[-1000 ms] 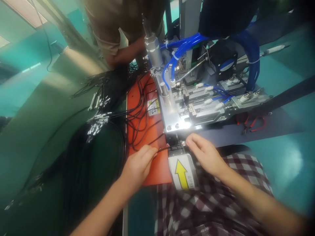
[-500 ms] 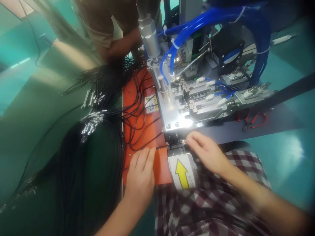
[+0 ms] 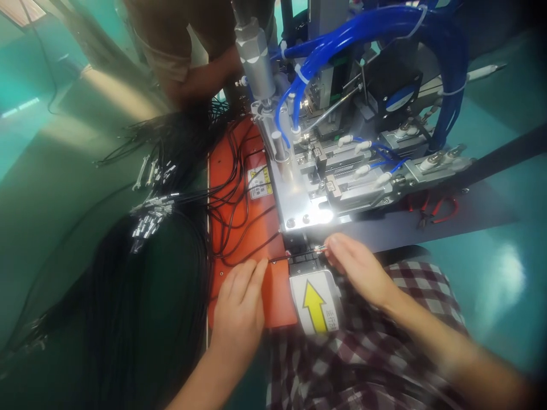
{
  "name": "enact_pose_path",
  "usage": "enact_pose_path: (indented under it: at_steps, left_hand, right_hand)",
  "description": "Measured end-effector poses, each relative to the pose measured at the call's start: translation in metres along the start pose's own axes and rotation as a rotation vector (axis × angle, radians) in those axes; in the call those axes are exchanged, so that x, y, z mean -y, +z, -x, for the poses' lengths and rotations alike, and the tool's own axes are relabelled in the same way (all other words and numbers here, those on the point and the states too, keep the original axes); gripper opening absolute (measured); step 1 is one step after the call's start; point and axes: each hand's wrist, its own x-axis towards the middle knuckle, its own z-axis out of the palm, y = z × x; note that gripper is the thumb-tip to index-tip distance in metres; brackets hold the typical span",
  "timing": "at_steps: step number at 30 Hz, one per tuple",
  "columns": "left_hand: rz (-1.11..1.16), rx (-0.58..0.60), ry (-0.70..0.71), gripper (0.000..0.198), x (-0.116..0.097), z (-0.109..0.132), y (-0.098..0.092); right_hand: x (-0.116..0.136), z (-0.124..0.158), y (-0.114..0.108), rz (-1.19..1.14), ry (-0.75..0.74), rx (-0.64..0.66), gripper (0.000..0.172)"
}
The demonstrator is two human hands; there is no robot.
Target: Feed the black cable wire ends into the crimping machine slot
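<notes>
A thin black cable runs across the front of the orange plate and over a dark slotted block beside the machine. Its end with fine coloured wires is pinched between the thumb and fingers of my right hand. My left hand rests on the orange plate, fingers close together and closed on the same cable further left; the thumb is hidden. Just below the cable stands a white cover with a yellow arrow. Several more black cables loop over the plate.
Above my right hand is the metal machine with blue air hoses. Bundled black cables with silver ends and an open-ended wrench lie left. Red-handled pliers lie right. Another person's arm reaches in behind.
The whole view has shifted slightly. Both hands stay at the cable, and a little more of the coloured wires shows at my right fingertips.
</notes>
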Motion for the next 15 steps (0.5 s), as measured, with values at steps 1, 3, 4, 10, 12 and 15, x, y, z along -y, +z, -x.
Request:
enact_pose_path:
  at_steps: [1,3,4,10,12,15]
  left_hand:
    - [0.001,0.003,-0.001,0.065,0.0,0.0,0.0]
    - [0.001,0.003,-0.001,0.065,0.001,0.0,0.0]
    - [0.001,0.0,-0.001,0.065,0.001,0.0,0.0]
    - [-0.007,-0.017,-0.001,0.063,0.002,0.002,0.002]
    - [-0.017,-0.023,-0.007,0.059,0.002,0.003,0.003]
    - [-0.027,-0.025,-0.009,0.051,0.002,0.005,0.003]
  right_hand:
    - [0.0,0.0,0.002,-0.002,-0.003,-0.007,0.036]
    - [0.0,-0.001,0.005,-0.015,-0.005,-0.016,0.036]
    - [-0.001,0.0,0.004,-0.025,-0.002,-0.025,0.036]
    - [-0.009,0.017,-0.018,-0.061,0.063,-0.16,0.041]
    - [-0.015,0.029,-0.025,-0.064,0.1,-0.178,0.041]
    - [-0.03,0.048,-0.028,-0.075,0.156,-0.201,0.042]
